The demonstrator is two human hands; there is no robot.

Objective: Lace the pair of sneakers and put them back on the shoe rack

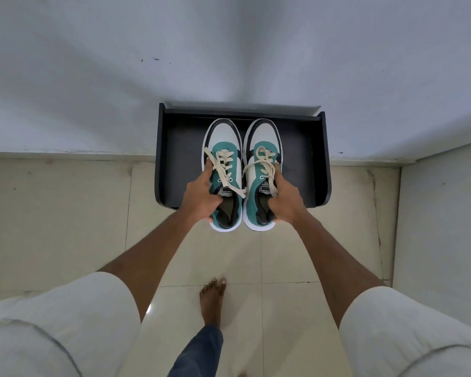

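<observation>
- The left teal, white and black sneaker [223, 172] and the right teal, white and black sneaker [261, 170] sit side by side, toes toward the wall, over the top shelf of the low black shoe rack [302, 159]; their heels jut past its front edge.
- Cream flat laces [223, 170] are threaded through the eyelets on both, with loose ends trailing over the tongues, so I judge the lacing done and the putting-back in hand.
- My left hand [199, 194] is wrapped round the outer side of the left sneaker, fingers closed on its collar and sole.
- My right hand [286, 200] clasps the right sneaker the same way, thumb at the mouth of the shoe.
- I cannot tell whether the soles already rest on the shelf or hang just above it.
- Next, I reckon, the pair needs sliding forward until the heels clear the front edge, kept level and parallel, then both grips opened together.
- Around the rack: pale grey wall [93, 77] behind, glossy cream floor tiles [65, 213] below, and my bare foot [212, 297] planted well back.
</observation>
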